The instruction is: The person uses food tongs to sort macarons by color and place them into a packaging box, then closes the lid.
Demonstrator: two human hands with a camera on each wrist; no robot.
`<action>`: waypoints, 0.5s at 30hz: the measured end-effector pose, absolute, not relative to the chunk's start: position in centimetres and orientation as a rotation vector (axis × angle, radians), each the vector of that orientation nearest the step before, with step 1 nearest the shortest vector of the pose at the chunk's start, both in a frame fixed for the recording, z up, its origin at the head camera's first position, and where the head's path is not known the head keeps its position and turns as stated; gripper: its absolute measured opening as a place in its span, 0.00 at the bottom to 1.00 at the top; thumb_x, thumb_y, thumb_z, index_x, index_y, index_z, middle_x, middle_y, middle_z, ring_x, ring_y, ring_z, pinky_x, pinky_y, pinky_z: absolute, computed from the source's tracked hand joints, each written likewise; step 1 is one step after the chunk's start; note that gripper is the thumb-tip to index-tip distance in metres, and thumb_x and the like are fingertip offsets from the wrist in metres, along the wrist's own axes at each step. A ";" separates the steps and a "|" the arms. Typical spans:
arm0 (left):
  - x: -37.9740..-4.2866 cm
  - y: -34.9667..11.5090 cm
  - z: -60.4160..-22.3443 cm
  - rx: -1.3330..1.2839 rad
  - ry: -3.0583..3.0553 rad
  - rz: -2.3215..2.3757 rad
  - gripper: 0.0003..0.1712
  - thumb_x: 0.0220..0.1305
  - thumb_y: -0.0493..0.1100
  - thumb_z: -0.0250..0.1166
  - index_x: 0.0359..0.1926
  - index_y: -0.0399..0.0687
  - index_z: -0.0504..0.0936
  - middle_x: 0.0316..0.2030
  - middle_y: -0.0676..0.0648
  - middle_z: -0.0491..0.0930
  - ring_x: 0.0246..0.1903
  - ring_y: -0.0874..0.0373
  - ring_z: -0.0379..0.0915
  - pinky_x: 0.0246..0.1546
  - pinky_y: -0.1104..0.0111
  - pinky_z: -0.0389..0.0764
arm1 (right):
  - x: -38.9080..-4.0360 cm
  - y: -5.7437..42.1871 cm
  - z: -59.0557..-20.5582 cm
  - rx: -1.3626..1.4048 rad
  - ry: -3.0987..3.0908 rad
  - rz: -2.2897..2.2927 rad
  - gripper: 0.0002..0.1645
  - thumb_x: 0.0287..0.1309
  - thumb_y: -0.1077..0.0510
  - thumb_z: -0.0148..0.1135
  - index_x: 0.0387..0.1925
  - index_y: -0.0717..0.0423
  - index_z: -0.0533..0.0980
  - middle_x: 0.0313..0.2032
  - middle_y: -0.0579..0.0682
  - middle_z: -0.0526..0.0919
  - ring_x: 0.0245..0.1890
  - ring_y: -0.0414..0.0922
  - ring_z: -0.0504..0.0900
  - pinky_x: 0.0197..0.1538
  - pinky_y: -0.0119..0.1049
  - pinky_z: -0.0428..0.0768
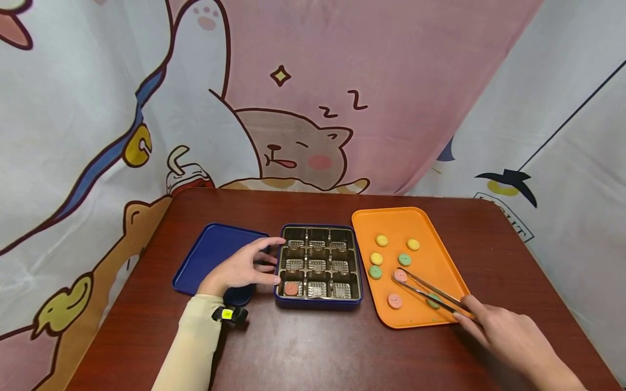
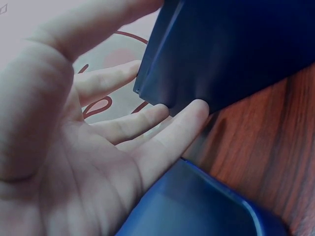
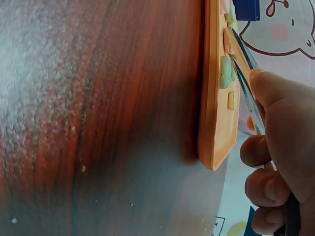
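My left hand [image 1: 239,269] spreads its fairly straight fingers along the left side of a blue tin [image 1: 318,306]; fingertips touch its wall in the left wrist view. A dark plastic insert divides the tin into several compartments. One pink round cookie-like piece [image 1: 290,288] lies in the near-left compartment. On the right, my right hand [image 1: 508,331] grips metal tongs [image 1: 435,290], fingers curled round them. The tong tips stand either side of another pink piece [image 1: 400,275] on the orange tray [image 1: 391,320]; whether they squeeze it I cannot tell.
Yellow pieces [image 1: 382,240], green pieces [image 1: 404,259] and one more pink piece [image 1: 394,301] lie on the orange tray. A green piece [image 1: 433,300] sits under the tongs. The blue lid [image 1: 215,244] lies left of the tin, partly beneath my left hand. A patterned cloth hangs behind.
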State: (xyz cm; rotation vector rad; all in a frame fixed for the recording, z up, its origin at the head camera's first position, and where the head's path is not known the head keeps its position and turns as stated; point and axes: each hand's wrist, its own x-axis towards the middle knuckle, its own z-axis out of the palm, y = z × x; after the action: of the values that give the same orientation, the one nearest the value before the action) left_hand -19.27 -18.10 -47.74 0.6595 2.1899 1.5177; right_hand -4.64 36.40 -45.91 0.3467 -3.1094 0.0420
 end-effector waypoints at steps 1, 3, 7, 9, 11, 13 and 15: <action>-19.3 -18.1 -47.7 0.658 2.189 1.518 0.51 0.59 0.38 0.80 0.80 0.48 0.64 0.77 0.41 0.60 0.63 0.41 0.76 0.63 0.48 0.81 | -4.6 36.4 -46.0 0.352 -3.099 0.044 0.15 0.70 0.38 0.66 0.43 0.40 0.74 0.19 0.34 0.64 0.19 0.33 0.62 0.19 0.34 0.62; -19.3 -18.1 -47.7 0.658 2.190 1.517 0.51 0.59 0.38 0.80 0.80 0.48 0.64 0.77 0.41 0.60 0.63 0.41 0.76 0.63 0.48 0.81 | -4.6 36.5 -46.1 0.368 -3.078 0.055 0.14 0.70 0.39 0.67 0.43 0.40 0.74 0.19 0.33 0.64 0.19 0.33 0.61 0.18 0.35 0.62; -19.3 -18.1 -47.7 0.657 2.192 1.515 0.52 0.59 0.39 0.80 0.80 0.48 0.64 0.77 0.41 0.60 0.63 0.41 0.76 0.63 0.48 0.81 | -4.6 36.6 -46.3 0.384 -3.044 0.071 0.13 0.70 0.41 0.68 0.43 0.39 0.73 0.18 0.33 0.62 0.19 0.32 0.61 0.18 0.35 0.61; -19.3 -18.1 -47.7 0.657 2.195 1.514 0.51 0.59 0.39 0.81 0.80 0.48 0.64 0.77 0.41 0.60 0.62 0.41 0.76 0.62 0.48 0.81 | -4.5 36.6 -46.4 0.381 -3.037 0.069 0.13 0.70 0.41 0.68 0.42 0.38 0.73 0.18 0.32 0.62 0.19 0.32 0.60 0.18 0.34 0.61; -19.3 -18.1 -47.7 0.657 2.196 1.514 0.51 0.59 0.38 0.81 0.80 0.48 0.64 0.77 0.41 0.60 0.62 0.41 0.76 0.62 0.48 0.81 | -4.5 36.6 -46.5 0.382 -3.031 0.071 0.13 0.70 0.41 0.68 0.42 0.38 0.73 0.18 0.32 0.62 0.19 0.32 0.60 0.18 0.34 0.61; -19.3 -18.1 -47.7 0.656 2.196 1.516 0.51 0.59 0.38 0.81 0.80 0.49 0.64 0.77 0.41 0.60 0.62 0.41 0.77 0.62 0.48 0.81 | -4.5 36.6 -46.6 0.382 -3.030 0.072 0.13 0.70 0.41 0.68 0.43 0.39 0.73 0.18 0.32 0.62 0.19 0.32 0.60 0.19 0.34 0.60; -19.2 -18.1 -47.7 0.655 2.194 1.518 0.51 0.59 0.38 0.80 0.80 0.49 0.64 0.77 0.41 0.60 0.62 0.41 0.77 0.62 0.48 0.81 | -4.5 36.6 -46.6 0.380 -3.033 0.075 0.13 0.70 0.41 0.68 0.43 0.38 0.73 0.18 0.32 0.62 0.19 0.32 0.60 0.19 0.34 0.60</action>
State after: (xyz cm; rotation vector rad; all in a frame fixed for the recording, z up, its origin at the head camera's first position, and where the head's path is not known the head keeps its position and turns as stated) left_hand -19.24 -18.13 -47.73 0.6547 2.1942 1.5175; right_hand -4.52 36.55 -46.63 0.3802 -3.0327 0.0748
